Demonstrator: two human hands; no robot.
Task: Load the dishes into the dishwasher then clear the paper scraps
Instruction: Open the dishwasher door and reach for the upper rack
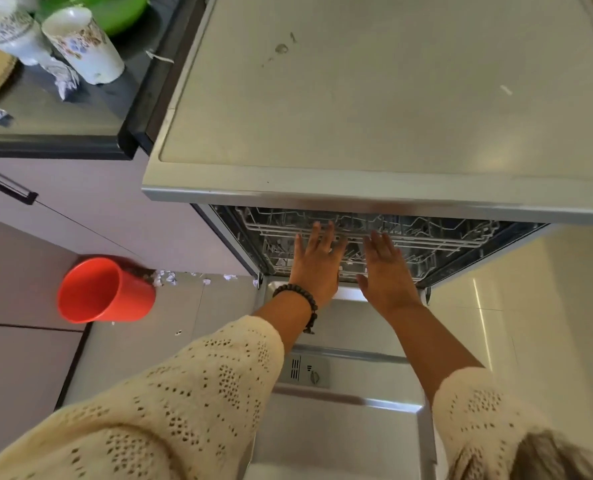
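Note:
The dishwasher (357, 188) stands open, its door (340, 427) folded down under my arms. My left hand (317, 265) and my right hand (386, 271) reach side by side to the front of the wire racks (444, 233), fingers straight, holding nothing. Two flowered white cups (83, 46) lie tipped on the dark counter (63, 116) at the top left, beside a green bowl (115, 8). Paper scraps (64, 81) lie on that counter, and more paper scraps (170, 277) lie on the floor along the cabinet base.
An orange bucket (104, 292) lies tilted on the floor left of the dishwasher. A cabinet with a black handle (5, 185) sits below the counter. The dishwasher's grey top (374, 98) bears small marks. Pale floor tiles (530, 323) spread to the right.

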